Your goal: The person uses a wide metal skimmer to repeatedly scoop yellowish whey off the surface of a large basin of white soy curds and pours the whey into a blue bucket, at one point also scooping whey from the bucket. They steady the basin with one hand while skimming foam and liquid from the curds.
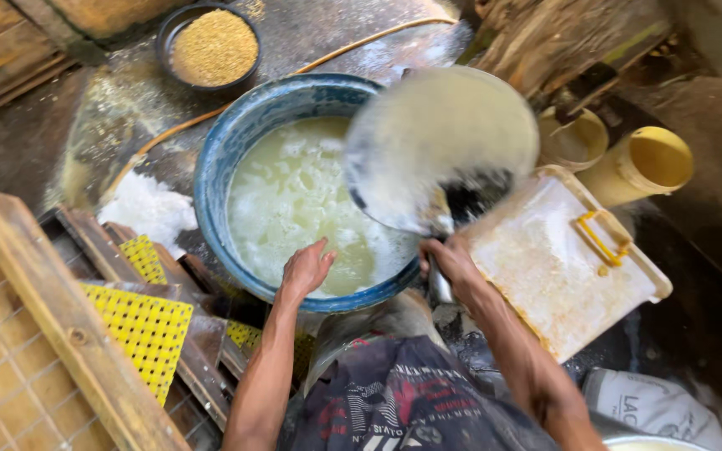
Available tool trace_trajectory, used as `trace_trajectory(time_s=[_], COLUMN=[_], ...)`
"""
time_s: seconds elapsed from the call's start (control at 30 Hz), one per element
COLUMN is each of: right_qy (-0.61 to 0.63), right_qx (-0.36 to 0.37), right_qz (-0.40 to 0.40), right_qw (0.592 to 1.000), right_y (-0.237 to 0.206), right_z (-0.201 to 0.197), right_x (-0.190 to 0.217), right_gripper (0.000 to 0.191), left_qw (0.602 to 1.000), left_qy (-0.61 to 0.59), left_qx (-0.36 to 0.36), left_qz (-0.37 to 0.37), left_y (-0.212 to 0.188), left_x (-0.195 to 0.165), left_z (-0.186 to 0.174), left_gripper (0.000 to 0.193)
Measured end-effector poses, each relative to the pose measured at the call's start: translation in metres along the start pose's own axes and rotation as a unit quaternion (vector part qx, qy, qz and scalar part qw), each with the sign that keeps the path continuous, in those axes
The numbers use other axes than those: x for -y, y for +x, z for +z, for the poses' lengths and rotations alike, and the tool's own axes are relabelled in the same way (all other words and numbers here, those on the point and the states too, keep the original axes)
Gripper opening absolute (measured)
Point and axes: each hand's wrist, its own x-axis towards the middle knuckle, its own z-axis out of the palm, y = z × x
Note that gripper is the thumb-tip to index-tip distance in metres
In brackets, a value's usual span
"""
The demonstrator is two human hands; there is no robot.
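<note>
Blue and big, the tub point(219, 167) sits on the wet floor, full of pale yellow water with soft white lumps in it. The left hand point(305, 269) rests on the near rim of the tub, fingers loose and a bit spread, not gripping anything. The right hand point(451, 260) is closed tight around the handle of a scoop point(440, 146). The scoop is a wide round pan, blurry, tipped up over the right side of the tub, with its handle pointing down toward the person.

Just right of the tub lies a flat white tray point(545, 267) with a yellow handle. Behind the tray stand two yellow buckets point(641, 167), side by side. Past the tub, near the top, a dark bowl point(211, 46) holds yellow grains. A thin orange hose point(177, 129) runs along the floor behind the tub. A white cloth point(148, 209) lies left of the tub. At the lower left are wooden frames point(68, 326) with yellow grids point(148, 330) full of small holes. A white sack point(653, 405) lies at the lower right.
</note>
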Motion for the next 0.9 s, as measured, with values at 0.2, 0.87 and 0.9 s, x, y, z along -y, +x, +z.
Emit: trace_trajectory(time_s=[0.2, 0.87, 0.9], right_qy=[-0.125, -0.160, -0.136], right_qx=[0.099, 0.250, 0.275], right_qz=[-0.123, 0.267, 0.287], right_qw=[0.979, 0.917, 0.907], right_y=[0.140, 0.225, 0.223], right_z=[0.054, 0.156, 0.159], right_x=[0.025, -0.030, -0.028], right_gripper=[0.017, 0.021, 0.023], left_qw=[0.982, 0.936, 0.934], left_qy=[0.098, 0.036, 0.031], left_qx=[-0.162, -0.347, -0.353], left_qz=[0.000, -0.041, -0.039], left_y=[-0.062, -0.044, -0.044], left_x=[0.000, 0.018, 0.019], left_z=[-0.007, 0.011, 0.011], left_gripper=[0.049, 0.035, 0.035])
